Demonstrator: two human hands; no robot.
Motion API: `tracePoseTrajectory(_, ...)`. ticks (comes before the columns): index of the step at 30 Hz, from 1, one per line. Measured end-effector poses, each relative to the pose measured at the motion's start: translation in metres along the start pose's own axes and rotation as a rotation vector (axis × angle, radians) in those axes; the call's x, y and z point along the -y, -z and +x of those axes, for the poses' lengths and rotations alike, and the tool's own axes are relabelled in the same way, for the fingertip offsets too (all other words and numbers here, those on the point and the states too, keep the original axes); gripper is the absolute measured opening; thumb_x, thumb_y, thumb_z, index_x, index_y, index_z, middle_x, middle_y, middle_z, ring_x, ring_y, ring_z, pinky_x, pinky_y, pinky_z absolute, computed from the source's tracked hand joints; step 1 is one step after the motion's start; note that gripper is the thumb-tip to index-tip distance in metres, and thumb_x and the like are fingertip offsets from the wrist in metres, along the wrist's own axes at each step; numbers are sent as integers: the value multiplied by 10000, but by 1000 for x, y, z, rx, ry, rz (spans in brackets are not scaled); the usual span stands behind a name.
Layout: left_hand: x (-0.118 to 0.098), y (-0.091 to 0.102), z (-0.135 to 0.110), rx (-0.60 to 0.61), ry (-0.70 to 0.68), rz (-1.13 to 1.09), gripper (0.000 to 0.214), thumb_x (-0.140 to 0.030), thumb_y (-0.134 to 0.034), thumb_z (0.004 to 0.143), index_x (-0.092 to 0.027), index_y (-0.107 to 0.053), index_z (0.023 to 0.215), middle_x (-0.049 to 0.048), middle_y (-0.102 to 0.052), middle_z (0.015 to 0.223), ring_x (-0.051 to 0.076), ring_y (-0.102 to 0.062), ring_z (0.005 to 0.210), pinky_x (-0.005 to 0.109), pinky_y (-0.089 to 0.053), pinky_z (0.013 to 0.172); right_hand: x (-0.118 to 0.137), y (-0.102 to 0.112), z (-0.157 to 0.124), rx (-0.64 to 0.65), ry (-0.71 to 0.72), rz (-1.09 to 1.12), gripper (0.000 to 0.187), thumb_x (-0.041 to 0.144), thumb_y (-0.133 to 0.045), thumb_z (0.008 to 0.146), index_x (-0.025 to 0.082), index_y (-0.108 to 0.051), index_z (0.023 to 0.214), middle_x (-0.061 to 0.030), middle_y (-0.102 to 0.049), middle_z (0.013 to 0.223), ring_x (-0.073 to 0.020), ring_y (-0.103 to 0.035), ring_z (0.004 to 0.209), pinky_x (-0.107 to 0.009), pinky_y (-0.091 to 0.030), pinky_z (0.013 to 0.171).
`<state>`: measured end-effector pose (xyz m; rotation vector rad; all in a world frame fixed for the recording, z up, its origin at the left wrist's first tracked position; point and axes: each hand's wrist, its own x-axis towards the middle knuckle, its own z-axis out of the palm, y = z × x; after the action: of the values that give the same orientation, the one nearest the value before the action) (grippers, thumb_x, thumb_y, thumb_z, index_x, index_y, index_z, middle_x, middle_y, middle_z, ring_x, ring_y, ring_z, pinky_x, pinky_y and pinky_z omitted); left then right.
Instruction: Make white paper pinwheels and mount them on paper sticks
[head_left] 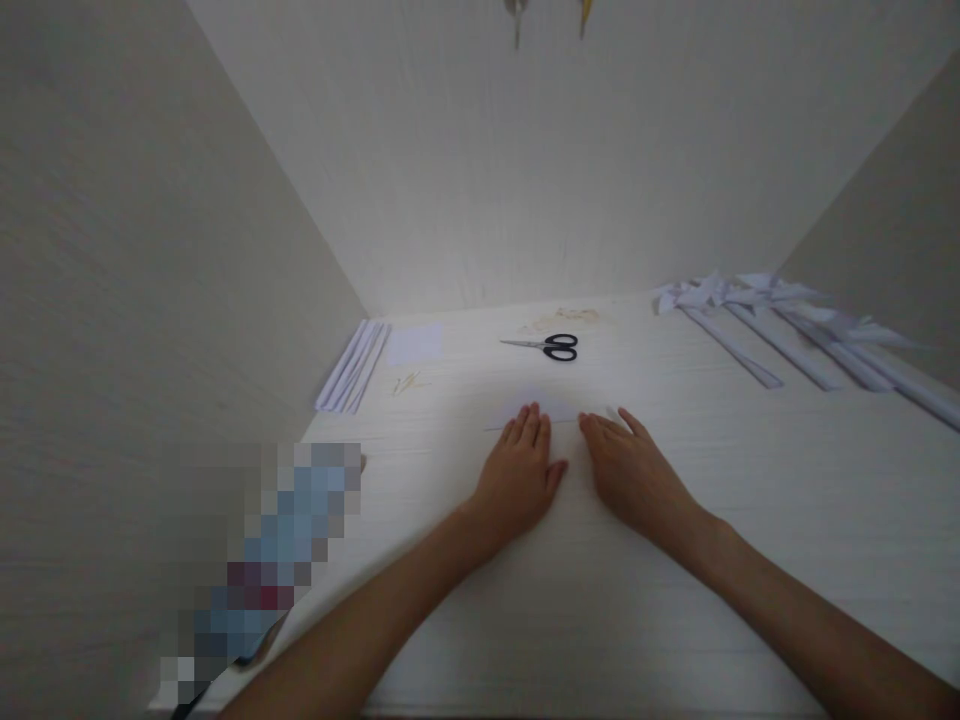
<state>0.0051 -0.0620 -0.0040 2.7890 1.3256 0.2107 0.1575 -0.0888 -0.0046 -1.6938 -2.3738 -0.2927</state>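
Note:
A small white sheet of paper (559, 408), seemingly folded to a triangle, lies flat on the white tabletop. My left hand (521, 470) rests palm down on its near edge, fingers stretched out and thumb apart. At the right corner of the paper, my right hand (630, 470) touches down with its fingertips, one finger spread away from the others; nothing shows in its grasp. Black-handled scissors (559, 347) lie beyond the hands, blades pointing left.
Rolled paper sticks (352, 368), a flat paper square (416, 343) and toothpick-like bits (407, 382) lie at the left. Paper pinwheels (780, 310) on paper sticks lie at the right. A blurred-out object (285, 540) sits near left. Walls enclose the table on three sides.

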Motion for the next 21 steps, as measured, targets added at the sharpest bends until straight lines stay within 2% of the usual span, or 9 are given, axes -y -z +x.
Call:
tracePoseTrajectory(4, -12, -1, 13, -16, -32, -20, 541, -378, -268, 850, -32, -312, 1264, 223, -271, 1349, 275, -201, 1266, 394, -241, 1006, 0, 0, 0, 2, 2, -3, 389, 3, -307, 747, 52, -473, 1095, -167, -573, 1103, -217, -502, 1060, -393, -297, 956)
tracePoseTrajectory(9, -12, 2, 13, 10, -25, -12, 568, -410, -279, 843, -17, -338, 1249, 222, -283, 1344, 275, -243, 1252, 375, -249, 1006, 1, 3, 0, 30, -7, -22, 375, 5, -311, 753, 58, -495, 1076, -165, -565, 1123, -228, -505, 1056, -393, -320, 936)
tracePoseTrajectory(16, 5, 9, -9, 46, 10, 26, 563, -400, -278, 845, -11, -341, 1246, 200, -287, 1349, 257, -256, 1250, 376, -261, 1010, 1, 3, -1, 8, -1, -50, 403, -19, -311, 723, 73, -503, 1065, -147, -580, 1108, -204, -513, 1049, -388, -325, 934)
tracePoseTrajectory(21, 22, 13, -30, 26, 49, 49, 538, -378, -279, 849, -14, -350, 1240, 199, -302, 1340, 249, -265, 1247, 391, -286, 1001, 0, 3, -2, 14, -9, -67, 431, -32, -316, 700, 74, -498, 1076, -138, -588, 1099, -191, -519, 1042, -381, -319, 938)
